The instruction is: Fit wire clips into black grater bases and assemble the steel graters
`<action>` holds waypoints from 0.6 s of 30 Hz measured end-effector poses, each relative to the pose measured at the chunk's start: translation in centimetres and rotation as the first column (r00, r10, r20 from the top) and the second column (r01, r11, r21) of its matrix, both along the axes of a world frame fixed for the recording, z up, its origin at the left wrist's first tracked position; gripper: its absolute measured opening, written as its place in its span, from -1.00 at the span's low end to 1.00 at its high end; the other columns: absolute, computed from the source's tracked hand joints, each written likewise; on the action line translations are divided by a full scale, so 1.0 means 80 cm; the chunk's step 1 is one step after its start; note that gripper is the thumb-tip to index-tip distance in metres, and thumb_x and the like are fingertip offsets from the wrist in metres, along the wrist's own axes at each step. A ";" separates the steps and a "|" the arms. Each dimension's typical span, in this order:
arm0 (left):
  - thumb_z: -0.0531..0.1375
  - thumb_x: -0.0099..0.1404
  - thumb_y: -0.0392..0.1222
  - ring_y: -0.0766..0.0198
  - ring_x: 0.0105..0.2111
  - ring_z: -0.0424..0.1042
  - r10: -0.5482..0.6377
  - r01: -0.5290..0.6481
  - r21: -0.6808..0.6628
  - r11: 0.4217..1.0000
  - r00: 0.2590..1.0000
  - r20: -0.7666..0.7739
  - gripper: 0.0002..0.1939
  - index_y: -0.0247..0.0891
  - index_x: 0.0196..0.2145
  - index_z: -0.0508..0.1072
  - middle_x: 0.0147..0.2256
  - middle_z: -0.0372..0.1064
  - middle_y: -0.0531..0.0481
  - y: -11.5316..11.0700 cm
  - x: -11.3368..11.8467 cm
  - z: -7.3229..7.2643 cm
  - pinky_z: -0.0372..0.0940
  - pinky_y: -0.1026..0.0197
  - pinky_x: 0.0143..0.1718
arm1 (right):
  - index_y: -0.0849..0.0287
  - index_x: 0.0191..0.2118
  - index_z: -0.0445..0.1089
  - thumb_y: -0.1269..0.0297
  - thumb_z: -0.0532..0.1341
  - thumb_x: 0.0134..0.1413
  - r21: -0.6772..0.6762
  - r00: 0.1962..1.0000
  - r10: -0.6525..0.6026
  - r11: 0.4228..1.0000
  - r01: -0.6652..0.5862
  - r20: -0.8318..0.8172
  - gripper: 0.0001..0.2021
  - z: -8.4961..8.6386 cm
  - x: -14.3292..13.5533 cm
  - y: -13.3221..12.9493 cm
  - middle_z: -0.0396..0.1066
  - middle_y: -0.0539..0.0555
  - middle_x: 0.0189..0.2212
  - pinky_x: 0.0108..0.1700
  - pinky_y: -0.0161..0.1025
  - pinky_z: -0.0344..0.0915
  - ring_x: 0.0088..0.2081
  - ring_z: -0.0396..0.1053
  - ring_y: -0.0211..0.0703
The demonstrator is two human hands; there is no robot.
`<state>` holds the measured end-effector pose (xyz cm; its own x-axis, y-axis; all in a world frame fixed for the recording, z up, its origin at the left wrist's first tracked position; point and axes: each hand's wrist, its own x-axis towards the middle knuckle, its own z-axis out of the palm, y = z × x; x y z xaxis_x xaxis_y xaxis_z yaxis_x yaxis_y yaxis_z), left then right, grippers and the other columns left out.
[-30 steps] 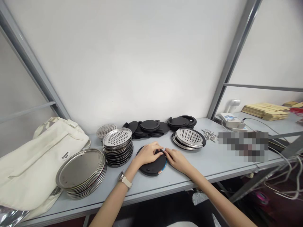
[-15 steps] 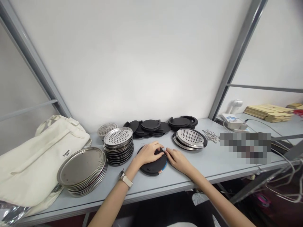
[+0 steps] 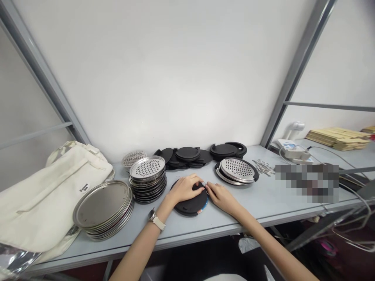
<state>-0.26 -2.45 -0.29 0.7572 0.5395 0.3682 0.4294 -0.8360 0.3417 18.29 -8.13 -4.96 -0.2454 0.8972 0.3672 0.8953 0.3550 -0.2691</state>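
Observation:
A black round disc (image 3: 191, 206) lies flat on the table before me, with a blue and orange strip along its near right edge. My left hand (image 3: 186, 188) rests across it, fingers bent over the far part and the thumb toward the right rim. Close to those fingertips, a small silvery metal piece (image 3: 204, 184) shows at the rim. My right hand (image 3: 220, 197) is at the disc's right edge, thumb and forefinger pinched at this metal piece. The fingers hide most of the piece, so its kind cannot be made out.
Left of the disc stand a stack of perforated metal grater discs (image 3: 148, 168) and a stack of round metal plates (image 3: 101, 205). Black round holders (image 3: 187, 154) line the wall. Grater discs in a black holder (image 3: 237, 169) and loose metal clips (image 3: 263, 167) lie right. A cream bag (image 3: 52, 191) is far left.
The view has shifted slightly. Both hands stay at the disc's right rim, with only slight finger movement around the metal piece.

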 end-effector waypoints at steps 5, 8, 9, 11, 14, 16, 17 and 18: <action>0.10 0.26 -0.05 0.31 -0.35 0.33 -0.004 0.004 -0.002 1.000 1.000 0.003 -0.76 -0.17 -0.16 0.38 -0.29 0.32 0.05 0.000 0.000 0.000 0.19 0.29 -0.31 | 0.15 -0.35 0.21 0.26 -0.17 0.28 -0.002 1.000 0.000 1.000 0.000 -0.010 -0.71 0.000 -0.001 0.000 0.30 0.01 -0.57 -0.41 -0.28 0.01 -0.49 0.26 -0.19; 0.10 0.26 -0.05 0.30 -0.34 0.34 0.000 0.000 -0.005 1.000 1.000 -0.007 -0.75 -0.17 -0.15 0.38 -0.29 0.32 0.03 0.000 0.000 0.000 0.20 0.28 -0.30 | 0.15 -0.34 0.22 0.26 -0.17 0.28 -0.005 1.000 -0.002 1.000 0.002 -0.015 -0.71 0.001 -0.001 -0.001 0.31 0.02 -0.56 -0.40 -0.28 0.02 -0.48 0.27 -0.18; 0.09 0.26 -0.05 0.30 -0.34 0.34 0.002 -0.002 -0.007 1.000 1.000 -0.010 -0.75 -0.18 -0.15 0.38 -0.29 0.33 0.03 0.000 0.000 0.000 0.20 0.28 -0.30 | 0.15 -0.33 0.22 0.26 -0.17 0.28 -0.005 1.000 -0.002 1.000 0.002 -0.015 -0.71 0.001 -0.001 -0.001 0.32 0.02 -0.55 -0.40 -0.28 0.02 -0.47 0.27 -0.18; 0.09 0.26 -0.05 0.30 -0.34 0.35 0.005 -0.005 -0.009 1.000 1.000 -0.014 -0.75 -0.18 -0.15 0.38 -0.27 0.33 0.03 0.000 0.000 0.001 0.20 0.28 -0.30 | 0.16 -0.30 0.23 0.26 -0.17 0.28 -0.005 1.000 0.000 1.000 0.000 -0.014 -0.71 0.001 -0.001 -0.001 0.33 0.04 -0.53 -0.39 -0.28 0.03 -0.46 0.29 -0.17; 0.10 0.26 -0.05 0.29 -0.33 0.35 0.013 -0.013 -0.010 1.000 1.000 -0.024 -0.75 -0.17 -0.15 0.38 -0.25 0.34 0.03 -0.001 0.000 0.001 0.20 0.27 -0.30 | 0.17 -0.30 0.24 0.25 -0.17 0.28 -0.012 1.000 -0.001 1.000 0.001 -0.012 -0.71 0.002 -0.001 -0.002 0.34 0.04 -0.53 -0.40 -0.28 0.04 -0.46 0.29 -0.16; 0.09 0.26 -0.06 0.29 -0.32 0.36 0.014 -0.015 -0.010 1.000 0.999 -0.035 -0.75 -0.17 -0.14 0.39 -0.25 0.34 0.02 -0.001 0.000 0.002 0.20 0.27 -0.29 | 0.17 -0.31 0.24 0.26 -0.17 0.28 -0.018 1.000 -0.008 1.000 0.008 -0.007 -0.71 0.003 -0.001 -0.002 0.34 0.04 -0.54 -0.40 -0.28 0.04 -0.46 0.29 -0.16; 0.09 0.27 -0.07 0.29 -0.32 0.36 0.012 -0.013 -0.009 1.000 0.999 -0.040 -0.75 -0.17 -0.13 0.39 -0.25 0.34 0.02 -0.001 0.000 0.002 0.20 0.27 -0.29 | 0.17 -0.30 0.24 0.26 -0.17 0.28 -0.020 1.000 -0.009 1.000 0.009 -0.003 -0.71 0.004 -0.002 -0.002 0.34 0.05 -0.54 -0.39 -0.28 0.04 -0.46 0.30 -0.16; 0.08 0.27 -0.07 0.29 -0.32 0.36 0.009 -0.009 -0.007 1.000 0.999 -0.042 -0.74 -0.16 -0.12 0.38 -0.25 0.34 0.02 -0.001 0.000 0.002 0.20 0.27 -0.29 | 0.18 -0.29 0.25 0.26 -0.17 0.28 -0.023 1.000 -0.011 1.000 0.011 -0.001 -0.71 0.005 -0.002 -0.003 0.35 0.05 -0.53 -0.39 -0.28 0.05 -0.46 0.30 -0.15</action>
